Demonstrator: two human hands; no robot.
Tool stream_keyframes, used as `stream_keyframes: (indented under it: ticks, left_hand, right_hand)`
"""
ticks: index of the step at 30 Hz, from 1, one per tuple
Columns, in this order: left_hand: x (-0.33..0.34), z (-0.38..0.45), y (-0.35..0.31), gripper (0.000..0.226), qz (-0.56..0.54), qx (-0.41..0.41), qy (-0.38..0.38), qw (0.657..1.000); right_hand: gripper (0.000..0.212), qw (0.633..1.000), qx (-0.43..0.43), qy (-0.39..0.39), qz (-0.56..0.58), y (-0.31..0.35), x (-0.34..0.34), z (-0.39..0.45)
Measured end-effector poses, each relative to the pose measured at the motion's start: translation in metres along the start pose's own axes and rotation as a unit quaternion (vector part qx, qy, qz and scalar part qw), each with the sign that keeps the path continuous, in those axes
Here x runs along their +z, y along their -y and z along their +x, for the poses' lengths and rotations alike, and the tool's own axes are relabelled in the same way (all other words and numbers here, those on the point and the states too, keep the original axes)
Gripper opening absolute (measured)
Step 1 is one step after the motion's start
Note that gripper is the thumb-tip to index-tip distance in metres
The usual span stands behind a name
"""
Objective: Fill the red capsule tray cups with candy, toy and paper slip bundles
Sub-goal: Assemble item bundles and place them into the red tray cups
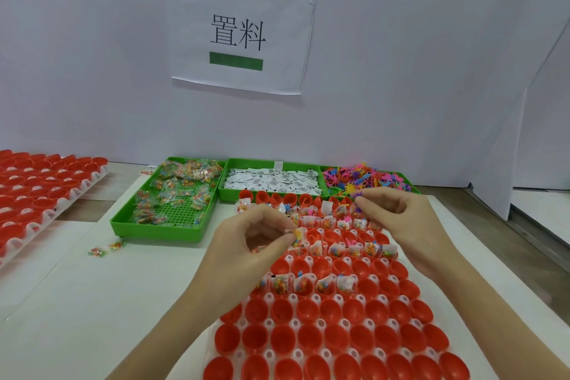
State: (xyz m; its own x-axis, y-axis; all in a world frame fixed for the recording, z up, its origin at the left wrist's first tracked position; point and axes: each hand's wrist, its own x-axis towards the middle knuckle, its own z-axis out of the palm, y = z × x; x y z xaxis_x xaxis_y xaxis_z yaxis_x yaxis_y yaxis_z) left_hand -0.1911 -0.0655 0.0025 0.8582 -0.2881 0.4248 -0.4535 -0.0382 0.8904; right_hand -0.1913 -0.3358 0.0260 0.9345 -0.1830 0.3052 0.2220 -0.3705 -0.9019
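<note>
While both hands hover above the red capsule tray (339,345), a person's left hand (246,244) pinches a small bundle (297,236) of candy packet and white paper slip between thumb and forefinger, just over the tray's upper left cups. The right hand (398,216) pinches a purple toy (357,194) at its fingertips, near the far edge of the tray and just in front of the green bin of coloured toys (370,177). Several cups in the far rows and four in a middle row already hold bundles; the nearer rows hold only bare red cups. Behind the tray stand two more green bins: one of candy packets (172,197) to the left, one of paper slips (271,180) in the middle. Two stray candy packets (106,249) lie on the white table (108,287) beside the left bin. A second tray of red cups (37,191) sits at far left, and a paper sign (239,31) with printed characters hangs on the wall behind.
</note>
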Motion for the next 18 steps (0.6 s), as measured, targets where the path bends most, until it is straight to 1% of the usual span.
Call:
stream_keyframes:
  ticks: [1,5,7,9,12,13,18]
  left_hand:
    - [0.002,-0.001,-0.002,0.015,-0.009,-0.003,0.003,1.0]
    - [0.012,-0.005,-0.006,0.012,-0.036,-0.018,0.016,0.999]
    - [0.015,-0.007,-0.006,0.012,-0.039,-0.018,0.03,0.999]
    - [0.018,-0.008,-0.006,0.013,-0.039,-0.012,0.044,0.998]
    - [0.019,-0.009,-0.004,0.013,-0.034,-0.006,0.064,0.997]
    - [0.019,-0.009,-0.004,0.012,-0.031,-0.007,0.069,0.997]
    - [0.019,-0.01,0.0,0.01,-0.016,-0.016,0.081,0.996]
  right_hand:
    - [0.019,1.0,0.001,0.005,0.019,0.004,0.004,-0.012]
    - [0.011,0.995,0.009,0.045,0.091,0.009,0.023,-0.045]
    - [0.014,0.992,0.005,0.064,0.105,0.011,0.027,-0.053]
    - [0.017,0.994,-0.007,0.074,0.082,0.013,0.026,-0.057]
    - [0.023,0.995,-0.032,0.097,-0.004,0.014,0.023,-0.058]
    - [0.024,0.994,-0.035,0.099,-0.015,0.014,0.022,-0.058]
    - [0.017,0.995,-0.026,0.093,0.007,0.014,0.025,-0.061]
